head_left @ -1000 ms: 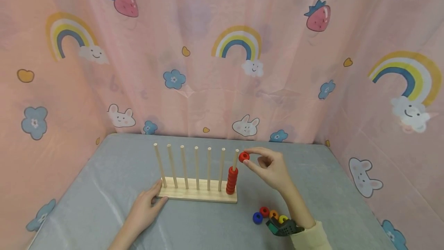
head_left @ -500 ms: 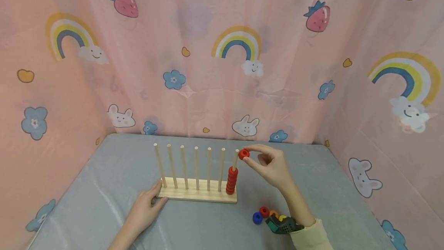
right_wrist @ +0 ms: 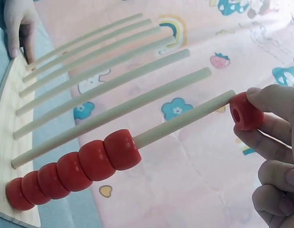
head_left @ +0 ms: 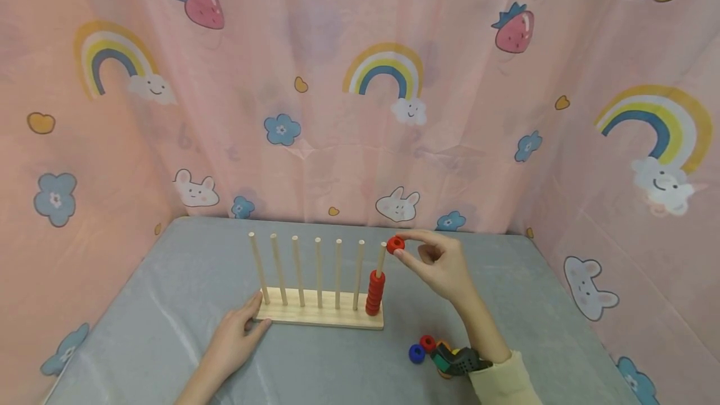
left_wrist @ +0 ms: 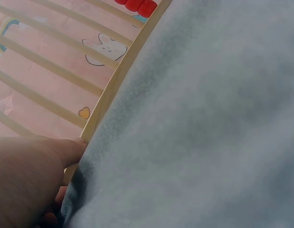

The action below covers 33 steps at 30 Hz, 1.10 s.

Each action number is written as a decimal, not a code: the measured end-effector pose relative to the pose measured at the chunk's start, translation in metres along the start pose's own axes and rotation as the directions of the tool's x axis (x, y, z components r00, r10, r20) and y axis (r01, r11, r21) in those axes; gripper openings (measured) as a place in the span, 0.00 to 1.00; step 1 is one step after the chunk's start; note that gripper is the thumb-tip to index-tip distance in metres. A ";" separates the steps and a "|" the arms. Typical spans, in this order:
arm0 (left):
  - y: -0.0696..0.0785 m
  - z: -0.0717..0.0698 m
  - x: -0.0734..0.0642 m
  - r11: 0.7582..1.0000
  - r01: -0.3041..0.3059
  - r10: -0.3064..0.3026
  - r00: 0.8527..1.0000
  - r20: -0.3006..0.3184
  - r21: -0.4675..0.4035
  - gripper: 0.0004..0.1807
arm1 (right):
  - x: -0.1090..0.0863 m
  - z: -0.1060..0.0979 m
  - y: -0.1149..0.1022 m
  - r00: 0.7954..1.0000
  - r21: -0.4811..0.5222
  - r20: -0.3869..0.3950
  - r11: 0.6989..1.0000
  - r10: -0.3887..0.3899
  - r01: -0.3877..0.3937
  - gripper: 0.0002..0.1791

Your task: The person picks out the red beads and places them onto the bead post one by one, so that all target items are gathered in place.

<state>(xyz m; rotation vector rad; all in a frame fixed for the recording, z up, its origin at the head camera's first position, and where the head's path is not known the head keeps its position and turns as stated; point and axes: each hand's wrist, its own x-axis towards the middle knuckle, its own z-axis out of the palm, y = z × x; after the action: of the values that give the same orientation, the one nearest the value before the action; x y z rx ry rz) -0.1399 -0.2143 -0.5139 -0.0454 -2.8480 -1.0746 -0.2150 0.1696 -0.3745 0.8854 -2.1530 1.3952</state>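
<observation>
My right hand (head_left: 441, 264) pinches a red bead (right_wrist: 246, 111) between thumb and fingertips, its hole showing. The bead is level with the tip of the rightmost peg (right_wrist: 184, 118), right at its side. Lower on that peg sits a stack of several red beads (head_left: 375, 293). The peg rack (head_left: 315, 314) has a pale wooden base and several upright pegs; the others carry no beads. My left hand (head_left: 233, 339) holds the left end of the base, thumb at its front edge and fingers around the side.
A blue bead (head_left: 417, 354) and a red bead (head_left: 427, 343) lie on the grey tablecloth (head_left: 326, 367), right of the rack's front. Orange and yellow beads beside them are partly hidden by the black wrist device (head_left: 464, 361). A pink patterned curtain (head_left: 315, 174) hangs behind the table.
My right hand has risen slightly with the red bead, from just below the peg's tip to level with it. My left hand and the rack have stayed put.
</observation>
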 end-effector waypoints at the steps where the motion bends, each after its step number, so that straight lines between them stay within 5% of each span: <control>1: 0.000 0.000 0.000 1.000 0.003 -0.003 1.000 0.001 0.000 0.38 | 0.001 0.000 0.000 1.000 -0.001 -0.002 1.000 -0.001 0.001 0.17; 33: -0.001 0.000 -0.001 1.000 -0.002 0.002 1.000 -0.001 0.018 0.37 | 0.011 0.009 -0.003 1.000 0.009 0.016 1.000 -0.009 0.008 0.17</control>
<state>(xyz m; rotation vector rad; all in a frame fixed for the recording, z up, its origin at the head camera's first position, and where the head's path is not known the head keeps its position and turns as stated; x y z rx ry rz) -0.1389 -0.2148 -0.5142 -0.0460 -2.8555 -1.0479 -0.2209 0.1575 -0.3689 0.9107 -2.1539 1.3991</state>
